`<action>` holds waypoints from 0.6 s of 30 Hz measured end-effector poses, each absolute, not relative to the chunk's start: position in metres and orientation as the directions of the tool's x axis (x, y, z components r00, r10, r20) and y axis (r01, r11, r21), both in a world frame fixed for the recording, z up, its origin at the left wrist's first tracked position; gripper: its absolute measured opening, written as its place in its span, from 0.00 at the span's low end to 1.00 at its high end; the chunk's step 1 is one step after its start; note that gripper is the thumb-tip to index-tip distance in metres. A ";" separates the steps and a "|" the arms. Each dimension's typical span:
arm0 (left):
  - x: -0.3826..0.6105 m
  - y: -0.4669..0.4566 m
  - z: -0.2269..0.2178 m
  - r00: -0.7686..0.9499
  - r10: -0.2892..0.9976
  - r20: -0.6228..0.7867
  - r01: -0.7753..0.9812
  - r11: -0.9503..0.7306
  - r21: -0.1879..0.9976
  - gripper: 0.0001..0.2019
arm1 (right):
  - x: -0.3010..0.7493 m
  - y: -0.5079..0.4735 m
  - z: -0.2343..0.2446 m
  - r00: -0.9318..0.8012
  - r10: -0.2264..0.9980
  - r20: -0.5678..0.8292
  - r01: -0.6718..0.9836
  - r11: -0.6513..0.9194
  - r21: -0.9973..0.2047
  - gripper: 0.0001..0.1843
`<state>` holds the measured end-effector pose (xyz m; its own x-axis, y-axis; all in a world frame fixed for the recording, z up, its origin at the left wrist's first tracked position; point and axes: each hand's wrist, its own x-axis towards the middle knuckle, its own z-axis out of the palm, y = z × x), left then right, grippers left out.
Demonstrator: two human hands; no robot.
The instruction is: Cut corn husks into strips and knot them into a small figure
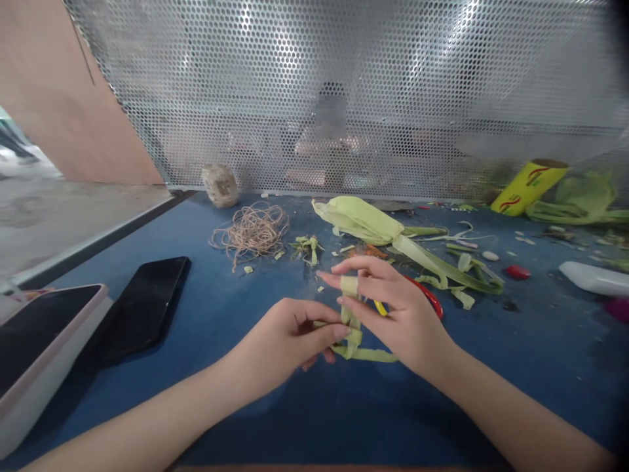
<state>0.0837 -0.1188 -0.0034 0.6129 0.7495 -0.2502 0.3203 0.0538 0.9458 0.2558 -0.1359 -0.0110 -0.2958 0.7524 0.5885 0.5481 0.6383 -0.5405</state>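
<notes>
Near the middle of the blue table, my left hand (299, 334) pinches folded pale green corn husk strips (354, 337) between thumb and fingers. My right hand (393, 301) has the upper end of a strip between its fingers, where the strip passes over one finger. A loose strip end runs right, beneath my right hand. Behind that hand, a red and yellow handle (428, 296) shows in part; the rest is hidden. Beyond lies a larger bundle of corn husk (363, 219) with long strips trailing to the right.
Tangled brown twine (258, 229) lies left of the husk, with a twine roll (219, 185) behind. A black phone (147, 305) and another device (49, 341) sit at left. A yellow tube (529, 187), more husk (574, 203) and scraps are at right. A perforated metal panel (344, 78) stands behind.
</notes>
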 end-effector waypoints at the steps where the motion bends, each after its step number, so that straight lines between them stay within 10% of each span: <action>1: 0.084 -0.118 -0.003 0.619 0.747 -0.243 0.300 0.061 0.952 0.09 | 0.258 -0.136 -0.012 -0.352 0.702 0.619 0.562 0.687 -0.460 0.19; 5: 0.083 -0.116 -0.004 0.632 0.743 -0.222 0.226 0.097 0.969 0.08 | 0.264 -0.139 -0.009 -0.574 0.544 0.612 0.534 0.815 -0.223 0.18; 18: 0.083 -0.117 -0.006 0.612 0.731 -0.301 0.268 0.166 0.949 0.08 | 0.272 -0.137 0.000 -0.659 0.514 0.549 0.473 0.851 -0.229 0.08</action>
<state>0.0826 -0.1173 -0.0056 0.6125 0.7310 -0.3008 0.2684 0.1657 0.9490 0.2717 -0.1366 0.0002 -0.6589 0.5139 0.5493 0.4731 0.8508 -0.2286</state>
